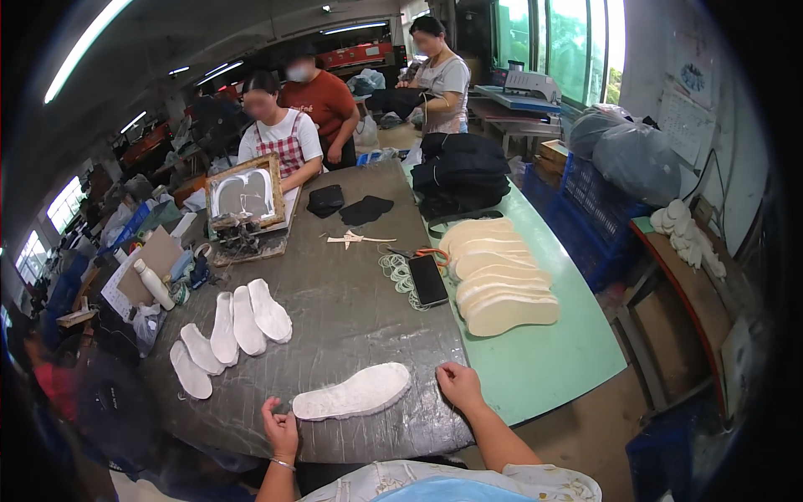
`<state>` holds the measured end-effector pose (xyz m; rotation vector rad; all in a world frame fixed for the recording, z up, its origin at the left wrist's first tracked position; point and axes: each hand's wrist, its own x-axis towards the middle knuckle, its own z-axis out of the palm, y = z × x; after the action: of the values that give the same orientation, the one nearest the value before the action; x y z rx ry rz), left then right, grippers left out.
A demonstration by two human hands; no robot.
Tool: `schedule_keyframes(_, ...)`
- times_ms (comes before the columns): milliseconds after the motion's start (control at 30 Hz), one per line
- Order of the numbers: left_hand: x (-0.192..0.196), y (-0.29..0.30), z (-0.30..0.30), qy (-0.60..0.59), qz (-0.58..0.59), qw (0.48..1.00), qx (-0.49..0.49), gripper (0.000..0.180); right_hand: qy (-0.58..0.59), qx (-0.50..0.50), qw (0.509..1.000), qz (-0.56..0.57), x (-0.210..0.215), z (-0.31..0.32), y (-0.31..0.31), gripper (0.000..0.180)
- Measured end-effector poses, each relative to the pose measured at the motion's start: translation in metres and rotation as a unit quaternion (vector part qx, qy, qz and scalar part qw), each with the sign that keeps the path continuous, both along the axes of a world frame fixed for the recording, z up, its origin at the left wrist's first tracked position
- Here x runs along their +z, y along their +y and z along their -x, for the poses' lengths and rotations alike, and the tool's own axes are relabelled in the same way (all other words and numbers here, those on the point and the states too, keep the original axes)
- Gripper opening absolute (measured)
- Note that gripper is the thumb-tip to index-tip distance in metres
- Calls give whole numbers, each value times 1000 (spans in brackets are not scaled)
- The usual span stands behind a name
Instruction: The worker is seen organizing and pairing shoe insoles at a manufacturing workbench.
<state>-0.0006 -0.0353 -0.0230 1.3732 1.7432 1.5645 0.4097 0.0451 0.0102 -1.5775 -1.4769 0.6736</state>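
A white insole lies flat on the grey-covered table, close to its near edge, directly in front of the person. The left hand is curled at the heel end, fingertips apparently touching the rim without gripping. The right hand rests loosely closed on the table just beside the toe end, holding nothing. Lying this near the edge, the insole could probably slide off if a hand nudged it toward the person. It looks thin, foot-shaped and pale, with a slightly rough, mottled surface. More white insoles lie fanned out farther left.
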Motion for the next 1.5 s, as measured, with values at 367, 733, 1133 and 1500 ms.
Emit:
schedule_keyframes(367, 0, 1, -1, -9, -15, 1000, -16, 55, -15, -10, 998, -54, -13, 1, 3, 22)
schedule_keyframes(733, 7, -2, -2, -23, 19, 999, -13, 58, -50, -11, 997, -49, -4, 6, 0, 21)
schedule_keyframes(1133, 11, -1, -5, -8, 32, 999, -8, 58, -41, -12, 999, -20, 6, 7, 1, 22)
schedule_keyframes(1500, 10, -5, -4, -16, 41, 999, -17, 57, -38, -9, 999, -9, 11, 10, -4, 18)
